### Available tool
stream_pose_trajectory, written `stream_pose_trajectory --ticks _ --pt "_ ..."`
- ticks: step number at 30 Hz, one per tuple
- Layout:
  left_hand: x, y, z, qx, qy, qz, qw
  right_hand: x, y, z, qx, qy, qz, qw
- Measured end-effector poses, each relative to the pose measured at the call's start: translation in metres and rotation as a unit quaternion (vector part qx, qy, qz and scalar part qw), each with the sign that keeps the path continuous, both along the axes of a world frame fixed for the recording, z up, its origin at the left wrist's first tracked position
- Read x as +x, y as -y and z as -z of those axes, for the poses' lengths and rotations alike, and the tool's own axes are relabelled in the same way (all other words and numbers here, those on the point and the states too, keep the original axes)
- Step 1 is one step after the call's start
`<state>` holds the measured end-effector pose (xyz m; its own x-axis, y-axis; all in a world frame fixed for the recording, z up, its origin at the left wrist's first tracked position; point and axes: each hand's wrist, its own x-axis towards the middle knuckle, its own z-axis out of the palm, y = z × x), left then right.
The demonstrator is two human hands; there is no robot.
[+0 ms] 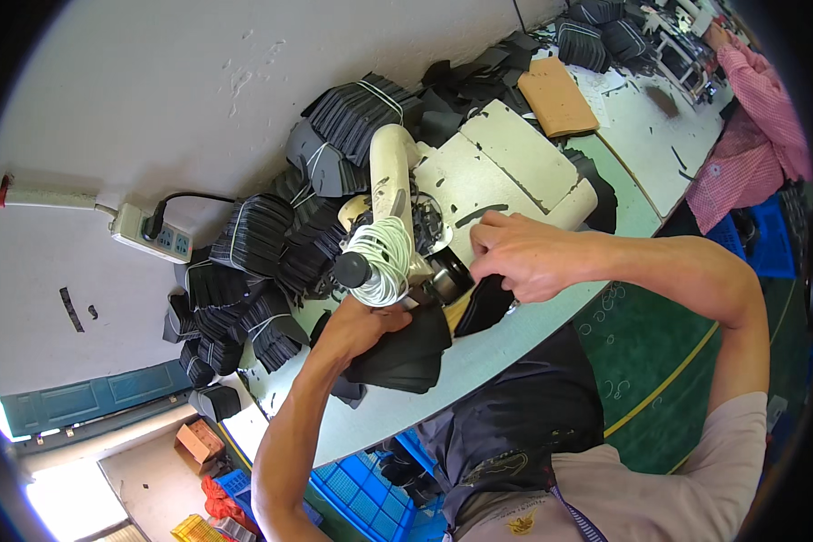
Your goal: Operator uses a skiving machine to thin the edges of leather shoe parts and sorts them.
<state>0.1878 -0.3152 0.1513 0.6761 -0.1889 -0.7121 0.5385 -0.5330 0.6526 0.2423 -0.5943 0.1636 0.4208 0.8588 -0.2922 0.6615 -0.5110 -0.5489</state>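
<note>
A cream-coloured machine (506,167) stands on the table before me, with a curved arm, a dark round metal part (449,275) and a white coil of cord (384,262) hung on it. At the near side of its head, my left hand (363,325) is closed at the upper edge of some black flat pieces (402,357); its fingertips are partly hidden. My right hand (524,259) is curled beside the metal part, with thumb and forefinger together. Whatever it pinches is too small or hidden to tell. Just below its fingers lies another black piece (486,307).
Bundles of black pieces (253,235) are piled along the wall, left of and behind the machine. A socket strip (151,232) with a plug is on the wall. Brown cardboard (557,97) lies farther back. A person in a pink sleeve (763,108) works at far right. Blue crates (361,497) stand below.
</note>
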Motion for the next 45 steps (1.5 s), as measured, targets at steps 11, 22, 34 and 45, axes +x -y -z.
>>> stream_pose_trajectory --ticks 11,22,34,45 --pt "-0.003 -0.007 0.0 0.006 -0.036 -0.004 0.999 0.001 0.001 -0.004 -0.069 -0.014 0.003 0.998" --pt "-0.004 -0.009 -0.002 0.005 -0.032 -0.057 0.998 0.005 0.0 -0.006 -0.043 -0.048 0.015 0.998" --pt "0.0 0.002 0.0 0.048 -0.008 0.031 0.998 0.007 0.003 0.007 -0.004 -0.043 0.008 0.999" --pt "-0.027 -0.011 -0.022 0.082 0.02 0.133 0.987 0.0 0.008 0.021 0.071 -0.082 0.024 0.994"
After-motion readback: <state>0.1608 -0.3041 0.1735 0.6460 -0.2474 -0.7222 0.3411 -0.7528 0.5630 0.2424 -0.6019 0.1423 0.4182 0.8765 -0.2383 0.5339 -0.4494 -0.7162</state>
